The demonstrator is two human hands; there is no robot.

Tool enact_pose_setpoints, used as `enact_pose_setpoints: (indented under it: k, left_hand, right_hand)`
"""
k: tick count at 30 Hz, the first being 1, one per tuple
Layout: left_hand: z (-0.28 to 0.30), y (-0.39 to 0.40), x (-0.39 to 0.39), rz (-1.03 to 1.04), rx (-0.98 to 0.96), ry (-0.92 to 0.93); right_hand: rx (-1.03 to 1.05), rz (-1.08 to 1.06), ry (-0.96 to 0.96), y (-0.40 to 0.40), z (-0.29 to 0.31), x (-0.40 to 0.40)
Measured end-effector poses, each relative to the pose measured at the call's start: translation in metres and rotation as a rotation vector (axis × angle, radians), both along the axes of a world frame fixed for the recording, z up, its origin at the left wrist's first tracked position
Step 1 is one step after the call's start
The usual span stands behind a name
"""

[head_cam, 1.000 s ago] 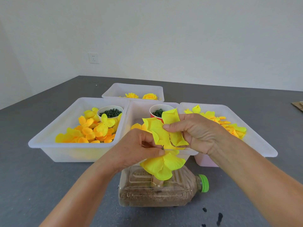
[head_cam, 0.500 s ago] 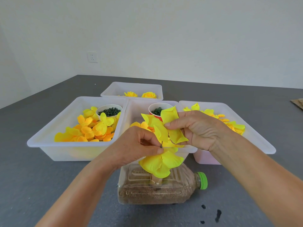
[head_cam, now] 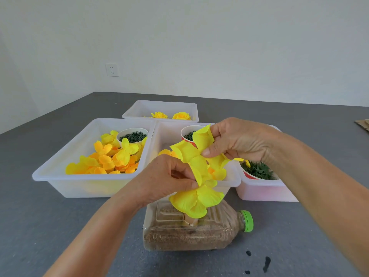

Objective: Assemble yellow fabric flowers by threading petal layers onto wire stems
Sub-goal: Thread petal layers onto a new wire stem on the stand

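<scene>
The left hand (head_cam: 165,179) fingers pinch a bright yellow fabric petal layer (head_cam: 196,156); the right hand (head_cam: 237,141) fingers pinch its upper petals. Below them lies a sand-filled clear plastic bottle (head_cam: 191,232).

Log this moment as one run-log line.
left hand: pinches petal layer | right hand: pinches same layer | lower petals: above bottle | stem: hidden
</scene>
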State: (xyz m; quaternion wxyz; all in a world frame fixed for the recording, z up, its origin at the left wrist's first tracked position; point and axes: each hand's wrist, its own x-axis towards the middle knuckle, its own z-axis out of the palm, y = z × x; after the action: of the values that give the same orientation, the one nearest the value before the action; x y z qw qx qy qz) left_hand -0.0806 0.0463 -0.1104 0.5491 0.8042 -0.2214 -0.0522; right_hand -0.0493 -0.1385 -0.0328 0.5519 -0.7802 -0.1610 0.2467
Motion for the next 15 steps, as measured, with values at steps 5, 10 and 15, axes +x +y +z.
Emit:
enact_pose_setpoints:
  k: [5,10,15]
  left_hand:
    - [0.000,0.000,-0.001,0.009,-0.012,0.021]
    - [0.003,0.000,-0.003,0.017,-0.042,0.059]
    - [0.008,0.005,-0.004,-0.009,-0.041,0.076]
  right_hand:
    - [-0.157,0.049,-0.090,0.004,0.009,0.007]
    - [-0.206,0.053,-0.088,0.007,0.012,0.011]
    - [-0.183,0.061,-0.047,0.004,0.010,0.012]
